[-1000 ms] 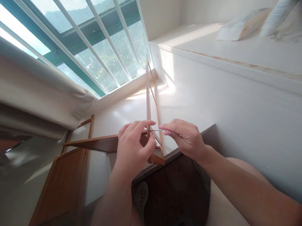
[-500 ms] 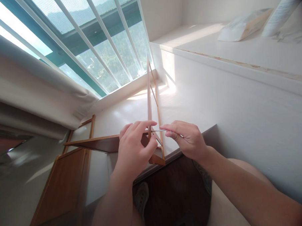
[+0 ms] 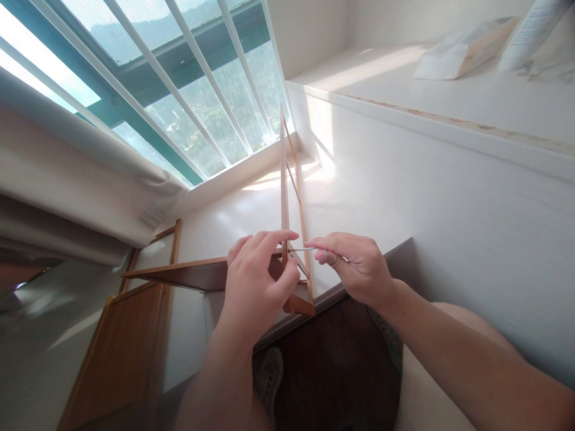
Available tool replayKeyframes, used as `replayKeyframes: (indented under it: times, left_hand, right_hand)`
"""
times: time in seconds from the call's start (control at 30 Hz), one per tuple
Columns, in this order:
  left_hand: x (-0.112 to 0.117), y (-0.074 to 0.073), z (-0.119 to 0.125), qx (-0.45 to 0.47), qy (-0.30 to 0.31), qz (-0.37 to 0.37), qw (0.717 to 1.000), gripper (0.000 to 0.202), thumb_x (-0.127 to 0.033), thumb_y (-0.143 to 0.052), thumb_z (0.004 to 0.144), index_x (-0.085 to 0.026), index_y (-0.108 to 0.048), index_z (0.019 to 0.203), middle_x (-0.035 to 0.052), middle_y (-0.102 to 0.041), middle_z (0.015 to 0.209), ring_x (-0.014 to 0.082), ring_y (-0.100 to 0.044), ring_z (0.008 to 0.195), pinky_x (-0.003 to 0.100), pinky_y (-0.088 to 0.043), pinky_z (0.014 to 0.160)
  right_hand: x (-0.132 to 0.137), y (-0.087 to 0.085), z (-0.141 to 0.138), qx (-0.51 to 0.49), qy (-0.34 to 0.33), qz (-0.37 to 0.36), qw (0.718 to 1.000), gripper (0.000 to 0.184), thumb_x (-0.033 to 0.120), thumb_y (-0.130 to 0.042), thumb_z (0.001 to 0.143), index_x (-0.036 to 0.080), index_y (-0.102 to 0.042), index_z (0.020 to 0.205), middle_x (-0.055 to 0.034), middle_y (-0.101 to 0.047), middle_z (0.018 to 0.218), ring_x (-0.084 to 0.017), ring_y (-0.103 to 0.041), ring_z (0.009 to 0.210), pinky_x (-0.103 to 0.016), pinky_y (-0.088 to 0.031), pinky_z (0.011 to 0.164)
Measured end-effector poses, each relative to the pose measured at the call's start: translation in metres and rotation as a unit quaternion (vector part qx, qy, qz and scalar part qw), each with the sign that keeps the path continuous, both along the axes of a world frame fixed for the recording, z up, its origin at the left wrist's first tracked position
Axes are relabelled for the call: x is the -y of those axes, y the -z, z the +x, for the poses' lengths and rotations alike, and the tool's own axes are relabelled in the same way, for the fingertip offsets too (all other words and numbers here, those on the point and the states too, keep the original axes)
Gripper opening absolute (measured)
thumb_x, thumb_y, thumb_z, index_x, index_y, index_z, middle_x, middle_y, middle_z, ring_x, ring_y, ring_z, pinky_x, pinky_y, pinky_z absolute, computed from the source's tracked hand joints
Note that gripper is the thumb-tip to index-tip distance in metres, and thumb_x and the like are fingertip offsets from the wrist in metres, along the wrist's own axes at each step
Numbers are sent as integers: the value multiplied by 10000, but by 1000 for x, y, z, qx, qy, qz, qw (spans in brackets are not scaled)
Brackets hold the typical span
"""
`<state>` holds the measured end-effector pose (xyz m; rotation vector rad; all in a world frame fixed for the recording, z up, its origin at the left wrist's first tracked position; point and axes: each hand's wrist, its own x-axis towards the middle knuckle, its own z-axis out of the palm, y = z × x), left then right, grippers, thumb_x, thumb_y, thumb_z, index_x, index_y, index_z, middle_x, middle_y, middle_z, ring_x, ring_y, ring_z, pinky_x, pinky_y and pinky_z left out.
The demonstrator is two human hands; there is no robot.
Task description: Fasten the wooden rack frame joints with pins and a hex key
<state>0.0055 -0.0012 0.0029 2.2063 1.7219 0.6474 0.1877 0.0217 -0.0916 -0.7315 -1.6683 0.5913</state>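
My right hand [image 3: 353, 260] pinches a thin metal hex key [image 3: 302, 249] between thumb and fingers. The tip of the key meets the edge of an upright wooden frame [image 3: 283, 190], near its joint with a wooden panel [image 3: 195, 273] running off to the left. Curled around that joint is my left hand [image 3: 256, 280], its index finger and thumb on either side of the spot where the key touches. The left hand's other fingers rest behind the wood, partly hidden. Any screw head at the tip is too small to make out.
Another wooden panel [image 3: 112, 356] leans at the lower left. A beige curtain [image 3: 75, 155] hangs beside the barred window [image 3: 181, 74]. On the white ledge [image 3: 371, 72] at the right lie a plastic bag [image 3: 466, 49] and a white bottle [image 3: 536, 27]. My feet are below, on the dark floor [image 3: 327, 366].
My right hand has shifted very slightly around the hex key. The left hand and the wooden frame stay where they were.
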Motion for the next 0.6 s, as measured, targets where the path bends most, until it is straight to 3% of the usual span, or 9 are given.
replayKeyframes:
  times: [0.6]
  left_hand:
    - [0, 0, 0, 2, -1, 1, 1000, 266, -245, -568, 900, -310, -691, 1127, -38, -745, 1082, 193, -639, 1021, 411, -337, 1107]
  right_hand:
    - [3, -6, -1, -1, 17, -25, 1000, 209, 280, -609, 996, 212, -797, 1055, -54, -799, 851, -187, -748, 746, -304, -608, 748]
